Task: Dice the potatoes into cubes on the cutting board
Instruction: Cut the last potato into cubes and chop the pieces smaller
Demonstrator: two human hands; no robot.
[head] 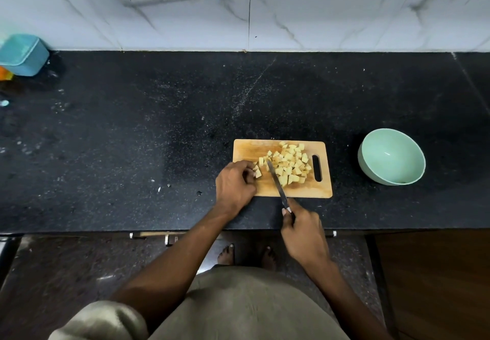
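Observation:
A wooden cutting board [245,148] lies on the black counter, its handle slot to the right. A heap of pale yellow potato cubes [290,164] covers its middle and right. My left hand [234,185] rests on the board's left front corner, fingers curled on a few potato pieces [257,172]. My right hand [303,229], in front of the board, grips the handle of a knife [277,183]. The blade slants up and left, its tip at the left edge of the heap.
A mint-green bowl [392,157] stands empty on the counter to the right of the board. A blue container [22,54] sits at the far left by the wall. Small scraps [164,186] lie left of the board. The counter's front edge [106,229] runs below my hands.

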